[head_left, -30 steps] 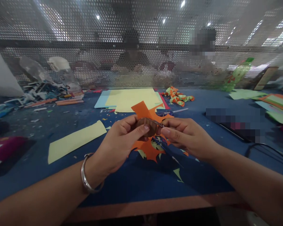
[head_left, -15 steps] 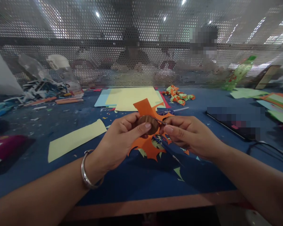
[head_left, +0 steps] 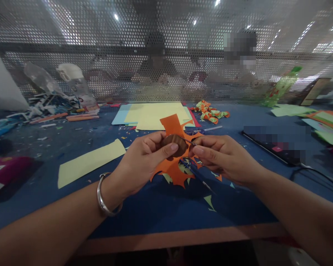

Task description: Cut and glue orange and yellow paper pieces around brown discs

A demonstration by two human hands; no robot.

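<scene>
My left hand (head_left: pixel 147 157) is closed, pinching a round, brown, ridged piece (head_left: pixel 176 145) between thumb and fingers. Against and behind that piece stands an orange paper strip (head_left: pixel 172 123). My right hand (head_left: pixel 224 157) is closed too, its thumb and forefinger gripping a thin dark tool (head_left: pixel 190 142) whose tip reaches the brown piece's upper edge. My fingers hide most of the tool, so I cannot tell its kind. Under my hands lies an orange paper sheet (head_left: pixel 170 171) with rounded cut-outs. Across it rests a slim blue tool with a metal tip (head_left: pixel 202 179), partly covered.
A pale yellow strip (head_left: pixel 91 162) lies left, and coloured sheets (head_left: pixel 155 114) are stacked behind. Beside them sits a pile of orange-green paper pieces (head_left: pixel 211 112). A phone-like black device (head_left: pixel 272 146) with a cable is at right. Bottles (head_left: pixel 77 88) stand before the perforated metal screen (head_left: pixel 113 62).
The orange strip and brown piece have shifted very slightly to the right with my left hand. Both hands keep the same grips.
</scene>
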